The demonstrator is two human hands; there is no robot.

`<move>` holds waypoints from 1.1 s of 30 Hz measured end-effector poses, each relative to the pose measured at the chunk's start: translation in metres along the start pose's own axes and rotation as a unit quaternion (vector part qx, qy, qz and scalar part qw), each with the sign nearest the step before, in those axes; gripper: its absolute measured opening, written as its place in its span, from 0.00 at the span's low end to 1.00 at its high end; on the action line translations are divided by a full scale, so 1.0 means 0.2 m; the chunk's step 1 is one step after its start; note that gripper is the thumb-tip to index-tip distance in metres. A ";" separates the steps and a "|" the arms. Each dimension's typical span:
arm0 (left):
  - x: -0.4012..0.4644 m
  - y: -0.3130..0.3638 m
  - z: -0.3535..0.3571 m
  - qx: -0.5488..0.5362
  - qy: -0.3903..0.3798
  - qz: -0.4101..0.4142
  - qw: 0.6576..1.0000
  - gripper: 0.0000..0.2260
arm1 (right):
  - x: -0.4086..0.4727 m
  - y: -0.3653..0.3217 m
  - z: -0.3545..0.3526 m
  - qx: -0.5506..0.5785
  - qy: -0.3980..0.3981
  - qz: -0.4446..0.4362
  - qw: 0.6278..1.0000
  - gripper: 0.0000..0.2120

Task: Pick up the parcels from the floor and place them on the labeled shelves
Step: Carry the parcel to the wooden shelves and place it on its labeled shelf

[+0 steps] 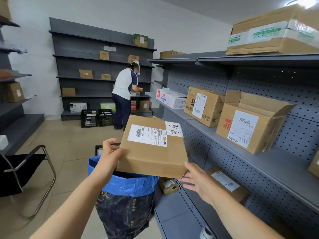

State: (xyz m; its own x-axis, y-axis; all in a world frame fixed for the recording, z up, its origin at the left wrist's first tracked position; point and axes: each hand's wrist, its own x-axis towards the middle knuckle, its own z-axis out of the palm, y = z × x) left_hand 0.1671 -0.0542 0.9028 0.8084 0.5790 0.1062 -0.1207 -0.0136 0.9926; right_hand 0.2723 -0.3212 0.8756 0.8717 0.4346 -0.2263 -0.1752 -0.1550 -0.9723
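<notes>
Both forearms are reaching forward: the left hand (110,151) is gripping the near-left corner of a flat parcel (151,147), while the right hand (196,181) is spreading wide just under its near-right corner, perhaps touching. That parcel is hovering above a blue sack (124,185), beside the grey shelves (250,149). Progress looks partial: three boxes are sitting on the middle shelf, with a fourth's corner showing at the frame's edge, two on the low one and two on top, yet this one is waiting to be placed. Whether the sack is hiding more, I cannot tell. One other person (125,94) is working at the far rack.
</notes>
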 end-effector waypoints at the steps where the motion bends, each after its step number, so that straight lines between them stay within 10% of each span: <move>1: 0.00 -0.01 0.00 0.001 0.001 0.000 1.000 0.18 | 0.00 0.00 0.00 0.004 0.000 -0.001 1.000 0.17; 8: -0.01 -0.06 0.03 0.020 -0.020 -0.013 1.000 0.21 | 0.04 -0.06 -0.02 0.162 0.025 -0.024 0.986 0.11; 13: -0.02 -0.11 0.07 0.119 -0.008 0.011 0.993 0.43 | 0.06 -0.14 -0.08 0.237 0.065 -0.050 0.968 0.11; 23: 0.07 0.05 0.14 0.471 0.031 0.159 0.867 0.50 | 0.08 -0.34 -0.30 0.231 0.059 -0.082 0.968 0.13; 33: 0.10 0.05 0.35 0.394 -0.092 0.090 0.910 0.44 | -0.02 -0.44 -0.55 0.168 0.049 -0.138 0.975 0.18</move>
State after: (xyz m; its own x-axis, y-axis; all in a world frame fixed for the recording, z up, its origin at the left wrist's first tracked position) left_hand 0.2227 -0.0998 0.9194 0.9076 0.3652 0.2071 0.1324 -0.7171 0.6843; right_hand 0.3358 -0.4073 0.9685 0.9432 0.3301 0.0382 -0.0528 0.2624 -0.9635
